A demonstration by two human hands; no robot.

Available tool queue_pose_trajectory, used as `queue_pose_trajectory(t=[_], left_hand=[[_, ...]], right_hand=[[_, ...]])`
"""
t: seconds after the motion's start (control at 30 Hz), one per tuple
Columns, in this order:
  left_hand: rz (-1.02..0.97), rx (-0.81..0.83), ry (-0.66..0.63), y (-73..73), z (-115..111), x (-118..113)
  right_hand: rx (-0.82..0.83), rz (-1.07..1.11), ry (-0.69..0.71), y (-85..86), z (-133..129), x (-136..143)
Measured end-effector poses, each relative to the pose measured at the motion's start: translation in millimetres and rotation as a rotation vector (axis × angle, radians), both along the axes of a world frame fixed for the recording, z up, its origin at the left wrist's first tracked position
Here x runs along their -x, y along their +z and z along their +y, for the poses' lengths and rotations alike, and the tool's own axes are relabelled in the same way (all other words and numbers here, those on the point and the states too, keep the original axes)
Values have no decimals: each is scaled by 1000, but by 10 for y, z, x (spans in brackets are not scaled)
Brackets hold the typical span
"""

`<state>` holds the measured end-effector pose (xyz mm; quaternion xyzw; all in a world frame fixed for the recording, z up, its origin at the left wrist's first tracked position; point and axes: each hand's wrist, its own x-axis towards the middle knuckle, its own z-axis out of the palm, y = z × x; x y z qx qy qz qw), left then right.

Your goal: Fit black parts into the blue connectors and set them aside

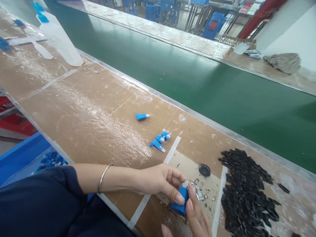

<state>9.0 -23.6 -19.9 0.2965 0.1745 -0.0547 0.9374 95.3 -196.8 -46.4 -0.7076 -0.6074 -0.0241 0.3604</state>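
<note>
Between my two hands, low in the head view, is a small blue plastic part (pixel 182 200) with a translucent whitish tip. My left hand (pixel 161 180) pinches it from the left, thumb on its face. My right hand (pixel 197 215) grips its right side with thumb and fingers; the lower palm is cut off by the frame. Beneath them lies a beige sheet with small shiny metal bits (pixel 207 191) and a round black cap (pixel 204 170). Farther off on the table rest a pistol-shaped blue part (pixel 141 116) and a cluster of similar blue parts (pixel 160 141).
A pile of black pieces (pixel 247 194) spreads at the right. Beyond the table edge runs a green conveyor belt (pixel 172 75). At the far left stands a white bottle (pixel 58 39) with a blue top. A blue bin (pixel 22 158) holding blue parts sits below the table's left edge.
</note>
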Motion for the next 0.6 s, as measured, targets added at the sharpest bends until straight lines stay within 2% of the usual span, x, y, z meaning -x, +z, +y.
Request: queue_pose_trajectory(t=[0.07, 0.13, 0.23, 0.3, 0.33, 0.4, 0.43, 0.5, 0.6], left_hand=[[-59, 19, 30, 16, 20, -13], [-128, 57, 16, 39, 51, -22], [-182, 31, -36, 109, 143, -15], [-170, -87, 4, 191, 247, 6], [-167, -176, 46, 242, 311, 22], [-140, -436, 142, 345, 462, 61], [-101, -624, 194, 388, 545, 82], [77, -1093, 292, 431, 715, 124], [443, -1766, 354, 357, 952, 172]], right_hand=[[9, 61, 54, 24, 58, -74], [5, 103, 66, 124, 105, -256], [10, 40, -151, 345, 145, -702], [151, -162, -399, 435, 167, -1046], [238, -203, -441, 444, 182, -1208], [280, -278, -355, 390, 218, -1482], [293, -289, -313, 338, 238, -1586], [314, -306, -228, 219, 274, -1731], [352, -327, -132, 93, 320, -1834]])
